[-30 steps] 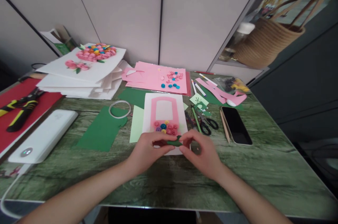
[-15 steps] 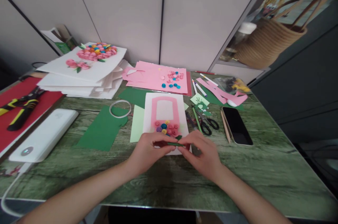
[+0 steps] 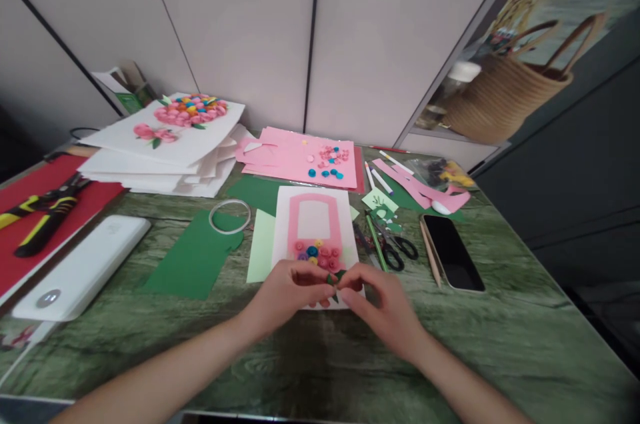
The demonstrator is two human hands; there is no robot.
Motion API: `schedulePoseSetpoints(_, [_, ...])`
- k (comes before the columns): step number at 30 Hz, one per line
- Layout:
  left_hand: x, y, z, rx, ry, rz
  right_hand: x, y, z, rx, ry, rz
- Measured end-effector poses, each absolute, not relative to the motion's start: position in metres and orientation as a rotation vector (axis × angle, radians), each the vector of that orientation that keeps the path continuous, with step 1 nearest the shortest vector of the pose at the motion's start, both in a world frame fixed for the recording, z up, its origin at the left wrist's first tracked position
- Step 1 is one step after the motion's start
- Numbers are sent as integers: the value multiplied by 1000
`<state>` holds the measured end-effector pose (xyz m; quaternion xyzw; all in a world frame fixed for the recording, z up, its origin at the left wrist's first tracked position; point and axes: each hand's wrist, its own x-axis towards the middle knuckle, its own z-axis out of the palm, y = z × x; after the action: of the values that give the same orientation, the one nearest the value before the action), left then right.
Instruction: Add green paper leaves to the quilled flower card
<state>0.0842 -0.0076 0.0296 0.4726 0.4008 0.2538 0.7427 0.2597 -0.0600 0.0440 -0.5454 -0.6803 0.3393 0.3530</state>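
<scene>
Between my hands is a small green paper leaf [image 3: 335, 297], its tip pointing down. My left hand [image 3: 295, 287] pinches it with thumb and forefinger. My right hand [image 3: 379, 297] closes its fingertips at the leaf's other side; the exact contact is partly hidden. Beneath them lies a white card [image 3: 285, 221] bearing a pink paper basket shape [image 3: 315, 199] with a tall handle. Rolled paper flowers [image 3: 324, 256] in pink, blue, purple and yellow cover the basket's body. A dark green bit shows at the flowers' lower edge, beside my right fingertips.
Scissors [image 3: 400, 252], a green pen [image 3: 376, 241] and a phone [image 3: 454, 252] lie to the right. Green paper [image 3: 193, 257], a metal ring [image 3: 229, 232], a power bank [image 3: 85, 267] and pliers [image 3: 47, 224] are left. Behind are pink sheets [image 3: 280, 167] with loose paper rolls.
The leaf has turned from lying crosswise between my fingertips to pointing downward. My hands stay close together over the card's lower part. The whole view has shifted slightly.
</scene>
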Motion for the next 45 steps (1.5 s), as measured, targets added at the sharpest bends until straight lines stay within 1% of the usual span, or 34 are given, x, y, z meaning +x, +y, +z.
schedulePoseSetpoints(4, [86, -6, 33, 1066, 883, 547, 262, -57, 41, -1461, -1691, 892])
schedulePoseSetpoints(9, [87, -9, 38, 1160, 883, 553, 262, -57, 39, -1412, -1494, 1214])
schedulePoseSetpoints(16, [86, -11, 30, 1243, 828, 546, 259, -53, 27, -1312, -1306, 1529])
schedulePoseSetpoints(26, [86, -10, 32, 1234, 874, 554, 261, -51, 21, -1261, -1228, 1625])
schedulePoseSetpoints(45, [84, -6, 29, 1187, 873, 552, 262, -52, 20, -1243, -1244, 1570])
